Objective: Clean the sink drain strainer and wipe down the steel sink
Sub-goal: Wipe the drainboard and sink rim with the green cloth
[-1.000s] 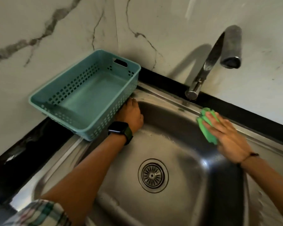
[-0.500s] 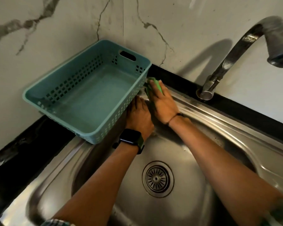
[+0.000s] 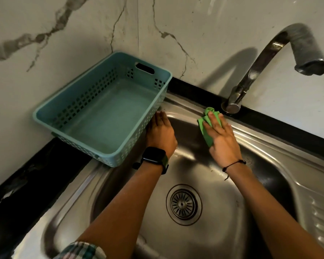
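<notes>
The steel sink (image 3: 281,184) fills the lower half of the head view, with the round drain strainer (image 3: 184,204) seated in the basin floor. My right hand (image 3: 223,139) lies flat on a green cloth (image 3: 206,126), pressing it against the sink's back wall and rim just left of the tap base. My left hand (image 3: 160,134) rests flat on the basin's back left corner, fingertips touching the rim beside the basket; it holds nothing.
A teal plastic basket (image 3: 101,113) sits on the black counter (image 3: 36,174) at the sink's left, overhanging the rim. The steel tap (image 3: 266,58) arches over the right side. A marble wall stands behind. Drainboard ridges lie at the far right.
My right hand slid the green cloth from the back left corner by the basket rightwards along the back rim toward the tap. My left hand stayed in the corner.
</notes>
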The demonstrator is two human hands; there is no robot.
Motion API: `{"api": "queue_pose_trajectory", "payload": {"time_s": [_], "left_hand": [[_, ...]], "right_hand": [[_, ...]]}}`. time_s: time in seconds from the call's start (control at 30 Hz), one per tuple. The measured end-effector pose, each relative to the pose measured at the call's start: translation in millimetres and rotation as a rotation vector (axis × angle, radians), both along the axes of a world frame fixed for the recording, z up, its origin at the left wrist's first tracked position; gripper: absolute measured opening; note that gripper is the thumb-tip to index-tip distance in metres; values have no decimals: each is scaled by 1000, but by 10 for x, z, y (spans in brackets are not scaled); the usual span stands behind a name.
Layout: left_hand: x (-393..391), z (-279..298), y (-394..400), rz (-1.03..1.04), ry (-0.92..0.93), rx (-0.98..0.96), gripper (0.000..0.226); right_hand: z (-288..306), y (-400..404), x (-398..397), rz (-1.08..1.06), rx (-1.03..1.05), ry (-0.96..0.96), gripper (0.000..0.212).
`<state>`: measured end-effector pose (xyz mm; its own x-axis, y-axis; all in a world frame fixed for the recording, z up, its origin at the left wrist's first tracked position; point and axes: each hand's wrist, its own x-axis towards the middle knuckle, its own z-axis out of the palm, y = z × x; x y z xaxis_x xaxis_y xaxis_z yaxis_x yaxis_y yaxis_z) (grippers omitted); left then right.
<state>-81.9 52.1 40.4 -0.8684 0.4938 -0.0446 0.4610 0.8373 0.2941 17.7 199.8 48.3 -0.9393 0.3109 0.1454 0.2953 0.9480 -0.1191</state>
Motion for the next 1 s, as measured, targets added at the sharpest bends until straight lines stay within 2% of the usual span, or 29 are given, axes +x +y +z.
{"api": "queue_pose_trajectory", "payload": {"time_s": [0.23,0.33,0.4,0.57,0.67,0.73,0.83,1.0], "left_hand": [[38,-24,112,41,9,-9,83],[47,-25,113,36,72,-19,68],[57,-10,99,25,103,-43,61],[36,64,62,2,93,-83,62],[32,66,57,-20,77,-103,69],[32,30,59,-27,77,-123,69],[34,-34,88,-35,108,-165,70],[34,-121,147,5,154,-190,76]], "right_hand": [[14,-236,-697,190,-89,-42,71],[12,-444,-1039,180,-110,20,51],[-5,-490,-1080,167,-103,14,48],[57,-341,-875,200,43,-80,55],[77,-115,-435,89,79,-54,80],[52,37,-84,5,109,-59,87],[35,114,99,-31,65,-57,83],[25,-70,-185,7,28,-61,81]]}}
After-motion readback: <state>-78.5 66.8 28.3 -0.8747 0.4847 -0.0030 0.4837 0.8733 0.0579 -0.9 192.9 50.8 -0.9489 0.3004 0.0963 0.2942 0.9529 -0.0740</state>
